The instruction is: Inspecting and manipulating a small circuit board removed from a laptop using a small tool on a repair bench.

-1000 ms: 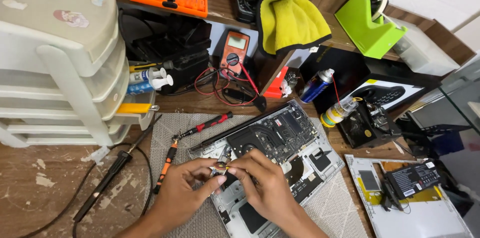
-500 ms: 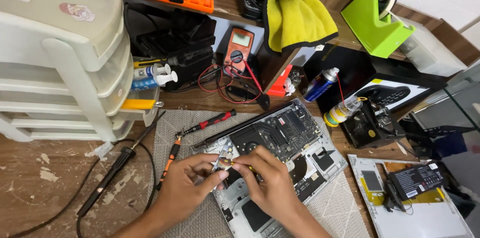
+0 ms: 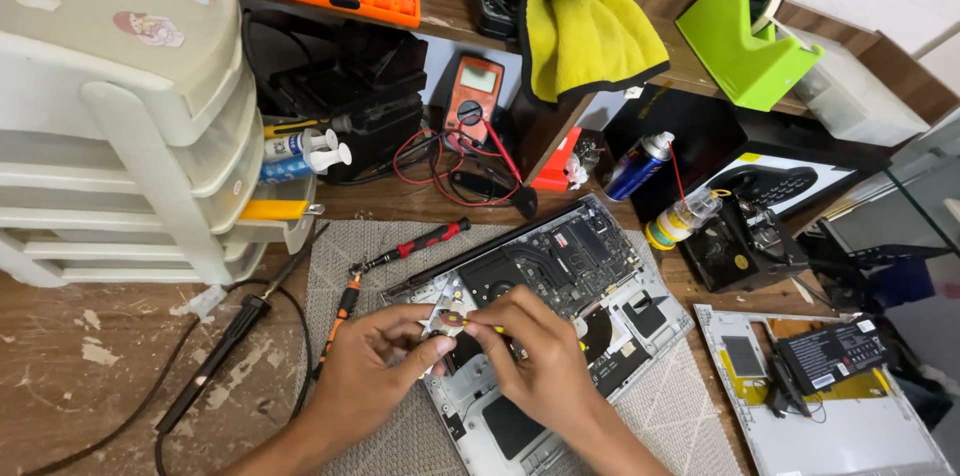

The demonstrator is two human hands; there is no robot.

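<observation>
An opened silver laptop (image 3: 590, 266) lies bottom-up on a grey mat (image 3: 680, 416), with its board, fan and speakers showing. Both my hands meet over its near left part. My left hand (image 3: 365, 376) pinches a small silvery part (image 3: 438, 324) just above the laptop. My right hand (image 3: 540, 356) is closed on a thin yellow-handled tool (image 3: 458, 318) whose tip points at that part. The hands cover the laptop area beneath them.
A red-black screwdriver (image 3: 415, 244), an orange one (image 3: 345, 301) and a black soldering iron (image 3: 215, 366) lie to the left. White plastic drawers (image 3: 120, 136) stand far left. Multimeter (image 3: 472, 96), spray can (image 3: 640, 164) and small bottle (image 3: 680, 221) sit behind. Removed cover with battery (image 3: 830, 356) lies right.
Both hands stay together over the laptop's near left part, shifting only slightly with the small part and tool. The view has tilted a little.
</observation>
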